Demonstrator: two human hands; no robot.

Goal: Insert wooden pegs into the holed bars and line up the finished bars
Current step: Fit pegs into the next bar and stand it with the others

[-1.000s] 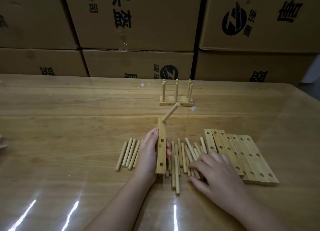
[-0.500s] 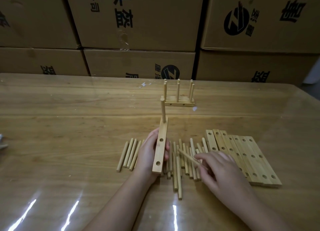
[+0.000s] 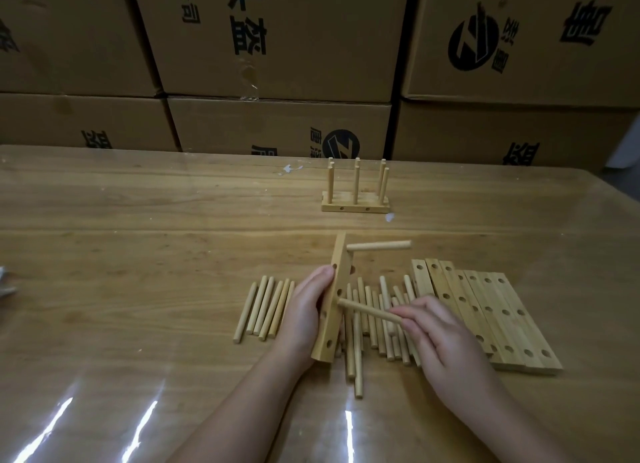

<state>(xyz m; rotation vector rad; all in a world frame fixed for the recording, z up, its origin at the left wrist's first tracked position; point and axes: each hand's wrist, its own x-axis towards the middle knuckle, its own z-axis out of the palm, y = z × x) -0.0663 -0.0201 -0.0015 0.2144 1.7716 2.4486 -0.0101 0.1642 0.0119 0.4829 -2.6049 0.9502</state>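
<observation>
Meeting the tilted bar [image 3: 341, 254] mid-face, peg [image 3: 367, 312] in right fingers [image 3: 407, 314].

Wooden surface [image 3: 138, 254]: glossy, grain running left to right, fills lower two thirds of view. Stacked cardboard boxes [image 3: 277, 46] along far edge, 10 to 2 o'clock; two rows visible, black printed characters on faces, round logo [image 3: 474, 36] at 1 o'clock. Small white scrap [image 3: 289, 168] on surface at 12 o'clock, near far edge. Second white fleck [image 3: 390, 217] toward 1 o'clock. Grey object [image 3: 5, 282] at 9 o'clock, cut by frame, unidentifiable. Glare streaks [image 3: 52, 424] on surface, 6 to 7 o'clock. Pale shape [image 3: 627, 147] at 2 o'clock, past boxes, unclear.
</observation>
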